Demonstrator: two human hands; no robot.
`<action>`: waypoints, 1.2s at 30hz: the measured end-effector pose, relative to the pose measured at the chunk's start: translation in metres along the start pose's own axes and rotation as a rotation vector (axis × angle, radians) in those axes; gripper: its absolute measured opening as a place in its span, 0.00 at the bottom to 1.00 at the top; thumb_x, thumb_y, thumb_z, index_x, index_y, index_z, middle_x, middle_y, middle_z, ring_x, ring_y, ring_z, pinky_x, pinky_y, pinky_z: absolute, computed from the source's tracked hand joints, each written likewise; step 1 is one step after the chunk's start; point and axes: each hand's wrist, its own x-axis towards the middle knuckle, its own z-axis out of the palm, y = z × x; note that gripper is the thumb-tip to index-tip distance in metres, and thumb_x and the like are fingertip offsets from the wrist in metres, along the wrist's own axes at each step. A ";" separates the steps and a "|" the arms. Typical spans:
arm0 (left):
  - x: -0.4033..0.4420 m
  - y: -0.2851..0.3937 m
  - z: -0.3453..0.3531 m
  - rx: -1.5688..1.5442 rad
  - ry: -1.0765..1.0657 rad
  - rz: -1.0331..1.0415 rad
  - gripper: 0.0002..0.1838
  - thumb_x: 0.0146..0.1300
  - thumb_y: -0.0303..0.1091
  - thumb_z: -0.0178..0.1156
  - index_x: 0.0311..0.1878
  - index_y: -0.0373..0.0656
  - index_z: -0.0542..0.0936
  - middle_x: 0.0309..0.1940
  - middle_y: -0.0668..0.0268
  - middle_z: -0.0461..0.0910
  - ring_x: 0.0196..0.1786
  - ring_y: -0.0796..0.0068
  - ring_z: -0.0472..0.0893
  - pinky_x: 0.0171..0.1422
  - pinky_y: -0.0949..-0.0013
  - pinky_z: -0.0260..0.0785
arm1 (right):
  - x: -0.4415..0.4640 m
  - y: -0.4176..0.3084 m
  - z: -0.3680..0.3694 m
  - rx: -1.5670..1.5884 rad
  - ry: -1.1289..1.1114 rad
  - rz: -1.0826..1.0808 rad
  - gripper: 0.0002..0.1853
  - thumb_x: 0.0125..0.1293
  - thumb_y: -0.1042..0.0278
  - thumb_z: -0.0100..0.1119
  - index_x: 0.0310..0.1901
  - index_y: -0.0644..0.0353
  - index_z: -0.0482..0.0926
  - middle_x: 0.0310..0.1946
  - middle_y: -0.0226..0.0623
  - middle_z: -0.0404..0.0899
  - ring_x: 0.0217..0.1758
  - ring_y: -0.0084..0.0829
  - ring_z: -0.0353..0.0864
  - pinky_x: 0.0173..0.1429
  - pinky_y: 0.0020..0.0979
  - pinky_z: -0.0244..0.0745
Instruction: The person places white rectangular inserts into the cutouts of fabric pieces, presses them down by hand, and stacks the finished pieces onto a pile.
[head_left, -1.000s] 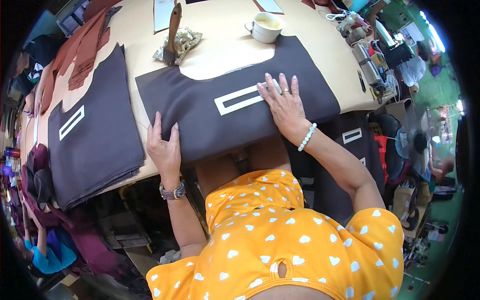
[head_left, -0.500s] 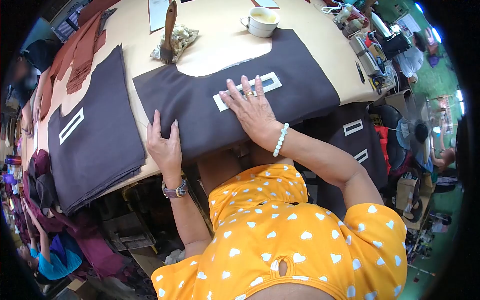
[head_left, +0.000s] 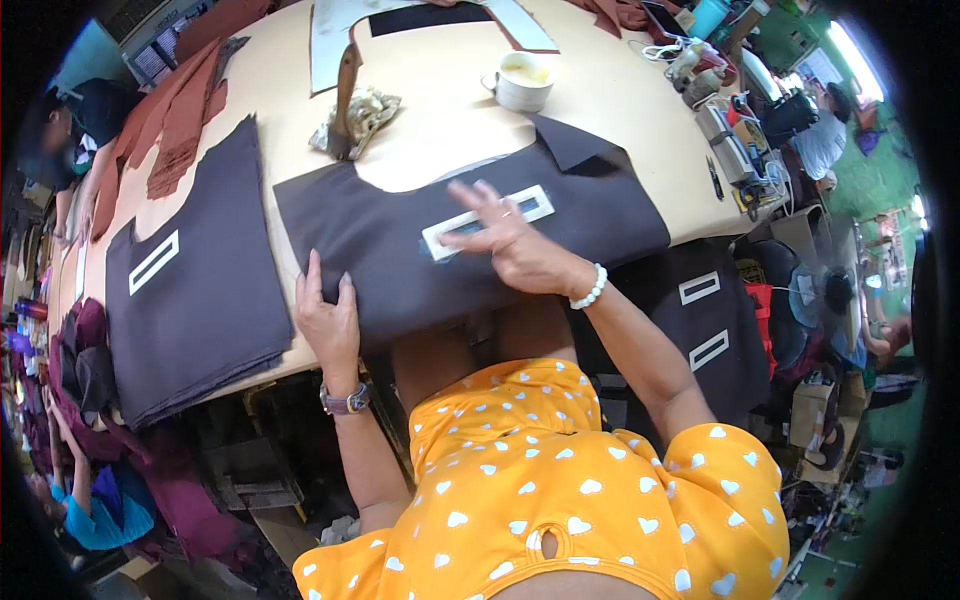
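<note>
A dark fabric panel [head_left: 400, 275] lies before me over the table's near edge, its top right corner folded over. On it sits a white rectangular frame-shaped piece [head_left: 535, 204] with a slot in the middle. My right hand [head_left: 520, 248], blurred at the fingertips, is spread over the left part of that piece; whether it touches is unclear. My left hand [head_left: 328, 320] rests at the panel's lower left edge, fingers stretched out. Beyond the panel are a wooden-handled brush [head_left: 345, 100] on a crumpled wad [head_left: 375, 112] and a white cup [head_left: 522, 85] with pale yellow contents.
A stack of dark panels [head_left: 190, 330] with a white frame piece on top lies left. Another dark panel [head_left: 720, 340] with two frame pieces hangs at right. Scissors [head_left: 714, 178] and tools lie along the right edge. Rust-coloured cloth [head_left: 185, 120] is at far left; other people are nearby.
My right hand has shifted slightly and its fingers have spread wider in a blur. The panel's top right corner has folded over. My left hand stays at the left edge.
</note>
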 end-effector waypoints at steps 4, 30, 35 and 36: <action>0.000 0.008 -0.002 -0.022 -0.029 -0.062 0.27 0.52 0.23 0.61 0.58 0.35 0.72 0.39 0.51 0.75 0.43 0.54 0.75 0.50 0.62 0.66 | -0.031 0.053 -0.039 -0.327 0.524 0.340 0.33 0.49 0.76 0.50 0.62 0.61 0.64 0.62 0.50 0.61 0.66 0.47 0.58 0.64 0.46 0.54; -0.007 0.142 0.012 -0.739 -1.008 -0.031 0.32 0.48 0.18 0.53 0.62 0.32 0.67 0.62 0.55 0.68 0.66 0.67 0.66 0.69 0.68 0.53 | -0.343 0.067 -0.095 -0.329 1.165 1.002 0.29 0.59 0.77 0.58 0.63 0.65 0.62 0.63 0.45 0.65 0.55 0.38 0.76 0.55 0.31 0.70; -0.105 0.210 0.086 -0.825 -1.674 0.064 0.28 0.52 0.22 0.58 0.59 0.33 0.71 0.60 0.56 0.71 0.64 0.68 0.68 0.70 0.69 0.53 | -0.579 -0.019 -0.065 -0.458 0.841 1.452 0.32 0.56 0.78 0.57 0.64 0.62 0.60 0.63 0.49 0.64 0.60 0.44 0.71 0.58 0.34 0.68; -0.122 0.225 0.091 -0.779 -1.776 0.167 0.26 0.54 0.22 0.57 0.60 0.36 0.71 0.60 0.55 0.71 0.63 0.68 0.69 0.67 0.70 0.57 | -0.600 -0.046 -0.067 -0.296 0.937 1.625 0.34 0.56 0.78 0.58 0.65 0.61 0.59 0.62 0.51 0.66 0.59 0.47 0.72 0.58 0.36 0.68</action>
